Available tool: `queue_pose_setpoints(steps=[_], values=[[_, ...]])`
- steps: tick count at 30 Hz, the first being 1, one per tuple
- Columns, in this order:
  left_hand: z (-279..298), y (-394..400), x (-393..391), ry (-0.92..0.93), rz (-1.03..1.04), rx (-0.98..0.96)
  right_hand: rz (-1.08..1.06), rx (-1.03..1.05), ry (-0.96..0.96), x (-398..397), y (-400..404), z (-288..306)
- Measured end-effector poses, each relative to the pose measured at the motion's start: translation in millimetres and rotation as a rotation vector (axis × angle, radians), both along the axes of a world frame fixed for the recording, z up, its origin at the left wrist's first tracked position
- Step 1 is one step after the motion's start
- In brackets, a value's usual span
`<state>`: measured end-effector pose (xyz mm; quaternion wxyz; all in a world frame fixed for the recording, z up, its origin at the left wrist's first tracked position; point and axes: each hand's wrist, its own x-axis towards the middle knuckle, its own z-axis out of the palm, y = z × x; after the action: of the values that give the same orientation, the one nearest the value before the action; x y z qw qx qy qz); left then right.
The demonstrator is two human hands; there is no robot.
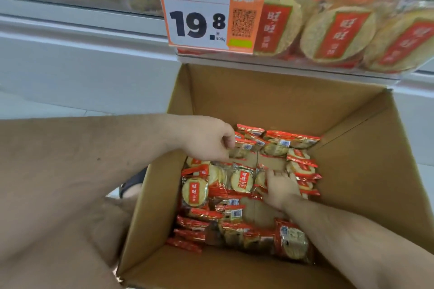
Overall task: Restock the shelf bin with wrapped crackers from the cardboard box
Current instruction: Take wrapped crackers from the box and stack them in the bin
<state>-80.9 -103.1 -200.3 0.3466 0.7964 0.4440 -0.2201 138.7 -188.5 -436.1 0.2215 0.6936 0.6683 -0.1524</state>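
Note:
An open cardboard box stands below the shelf, its bottom covered with several red-and-clear wrapped crackers. My left hand reaches into the box from the left, its fingers curled round the edge of a packet at the back. Lower in the box, my right hand lies on the packets with fingers spread and pointing away from me. The clear shelf bin above the box holds several of the same crackers pressed against its front.
An orange and white price tag reading 19.8 hangs on the bin's left front. A white shelf ledge runs to the left. The box's near flap lies toward me. A dark shoe shows beside the box.

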Motion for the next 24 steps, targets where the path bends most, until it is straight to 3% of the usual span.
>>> queue_pose_setpoints(steps=[3,6,11,14,16,19,21,24], values=[[-6,3,-2,-0.010,0.072,-0.018,-0.092,0.118,0.173,-3,8,29],[-5,3,-2,-0.056,0.309,-0.097,-0.206,0.359,0.397,-19,10,79],[6,-5,7,-0.227,0.750,-0.438,-0.053,0.730,0.814,-54,7,148],[4,-3,14,-0.346,0.811,-0.419,0.066,0.800,0.962,-68,3,169],[-1,1,14,-0.376,0.779,-0.303,0.111,0.723,1.013,-61,-2,162],[-4,4,11,-0.309,0.640,-0.139,-0.112,0.442,0.916,-42,-9,129],[-6,3,9,-0.274,0.562,-0.143,-0.151,-0.010,0.656,-28,-14,97],[-10,0,7,-0.222,0.477,-0.172,-0.009,-0.608,0.434,-14,-27,56]])
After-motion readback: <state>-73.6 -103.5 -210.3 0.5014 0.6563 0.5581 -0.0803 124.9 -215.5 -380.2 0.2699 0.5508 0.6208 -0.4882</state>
